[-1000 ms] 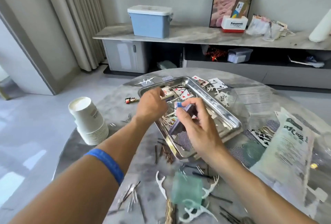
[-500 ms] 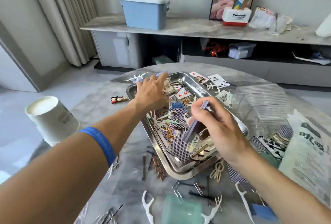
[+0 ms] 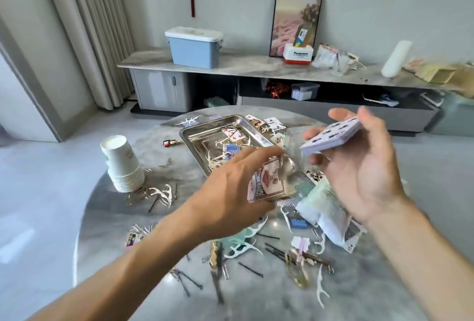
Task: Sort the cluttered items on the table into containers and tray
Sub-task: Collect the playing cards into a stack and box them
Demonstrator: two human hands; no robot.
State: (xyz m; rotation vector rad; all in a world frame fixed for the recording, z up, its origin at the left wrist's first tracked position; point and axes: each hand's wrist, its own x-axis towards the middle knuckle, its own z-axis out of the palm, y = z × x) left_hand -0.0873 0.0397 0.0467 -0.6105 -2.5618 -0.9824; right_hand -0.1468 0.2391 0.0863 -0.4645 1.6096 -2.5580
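Where both hands worked low in the metal tray (image 3: 197,138) half a second ago, they are now lifted off it: left hand (image 3: 230,192) grips a card box (image 3: 266,182), right hand (image 3: 364,166) pinches a card deck (image 3: 333,134). Round marble table (image 3: 102,218) carries stacked paper cups (image 3: 120,161), floss picks, hairpins; sideboard behind. Motion blur smears the hands.

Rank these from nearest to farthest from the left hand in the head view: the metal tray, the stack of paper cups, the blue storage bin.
1. Metal tray: just beyond the left hand, mid-table.
2. Stack of paper cups: off to the left, at the table edge.
3. Blue storage bin: far back, on the sideboard by the wall.
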